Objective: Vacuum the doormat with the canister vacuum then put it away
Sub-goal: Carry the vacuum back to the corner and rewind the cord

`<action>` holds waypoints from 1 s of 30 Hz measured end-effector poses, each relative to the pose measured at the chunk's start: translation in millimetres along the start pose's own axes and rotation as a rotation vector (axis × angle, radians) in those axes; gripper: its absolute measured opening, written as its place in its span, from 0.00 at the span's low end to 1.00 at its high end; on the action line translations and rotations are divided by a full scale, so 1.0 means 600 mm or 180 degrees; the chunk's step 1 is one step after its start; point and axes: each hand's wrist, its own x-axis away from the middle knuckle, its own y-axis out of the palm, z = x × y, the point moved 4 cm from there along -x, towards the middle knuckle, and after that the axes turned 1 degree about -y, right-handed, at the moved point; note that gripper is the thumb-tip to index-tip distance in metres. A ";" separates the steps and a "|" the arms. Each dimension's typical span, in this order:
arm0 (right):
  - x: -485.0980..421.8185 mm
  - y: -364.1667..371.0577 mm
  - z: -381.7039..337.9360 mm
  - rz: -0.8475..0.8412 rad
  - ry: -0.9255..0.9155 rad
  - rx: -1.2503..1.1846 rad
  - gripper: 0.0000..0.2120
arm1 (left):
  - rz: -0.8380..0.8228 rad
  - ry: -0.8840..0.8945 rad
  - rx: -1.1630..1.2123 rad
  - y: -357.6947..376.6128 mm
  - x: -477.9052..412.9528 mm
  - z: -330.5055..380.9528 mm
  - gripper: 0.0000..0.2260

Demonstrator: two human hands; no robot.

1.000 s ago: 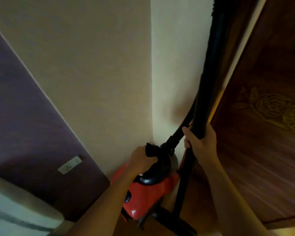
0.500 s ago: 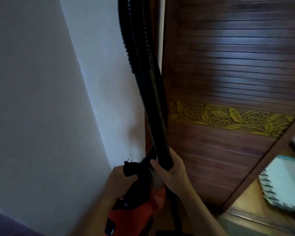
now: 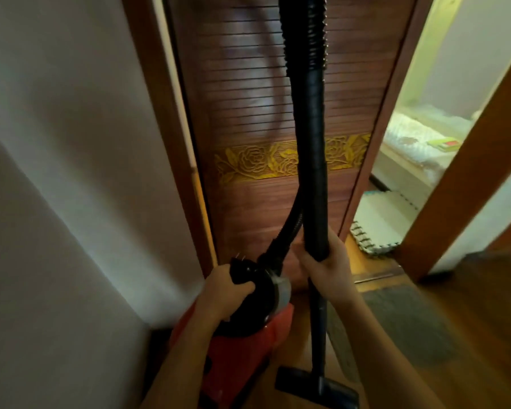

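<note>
The red canister vacuum [image 3: 242, 352] hangs low in the middle, close to the corner of the wall. My left hand [image 3: 223, 293] grips its black top handle [image 3: 244, 273]. My right hand [image 3: 328, 270] holds the upright black wand [image 3: 311, 178], whose ribbed hose runs off the top of the frame. A second stretch of hose [image 3: 288, 231] curves from the wand down into the canister. The black floor nozzle [image 3: 316, 385] sits at the wand's foot on the wooden floor. The grey doormat [image 3: 410, 323] lies to the right of the wand.
A dark wooden louvred door [image 3: 248, 119] with a gold rose band stands straight ahead, open against the pale wall [image 3: 65, 143]. Through the doorway on the right I see a white foam mat [image 3: 381, 222] and a bed [image 3: 416, 140]. A wooden door frame [image 3: 460, 178] slants on the right.
My view has swung right and pulled back, from the wall corner to the door and doorway. Both hands keep their grips. The nozzle, the doormat and the room beyond have come into sight.
</note>
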 end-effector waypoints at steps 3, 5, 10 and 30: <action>0.026 -0.057 -0.005 0.0347 -0.0055 0.0229 0.23 | -0.0203 0.0206 -0.0111 0.039 -0.007 0.036 0.04; 0.044 -0.100 -0.005 0.0549 0.0004 0.0310 0.23 | -0.0330 0.0396 -0.0197 0.074 -0.012 0.070 0.04; 0.096 -0.226 0.014 0.1040 0.0125 0.0618 0.14 | -0.0621 0.0716 -0.0293 0.180 -0.010 0.161 0.06; 0.262 -0.851 0.033 0.2489 0.0385 0.1372 0.09 | -0.1649 0.1631 -0.0671 0.767 0.034 0.496 0.03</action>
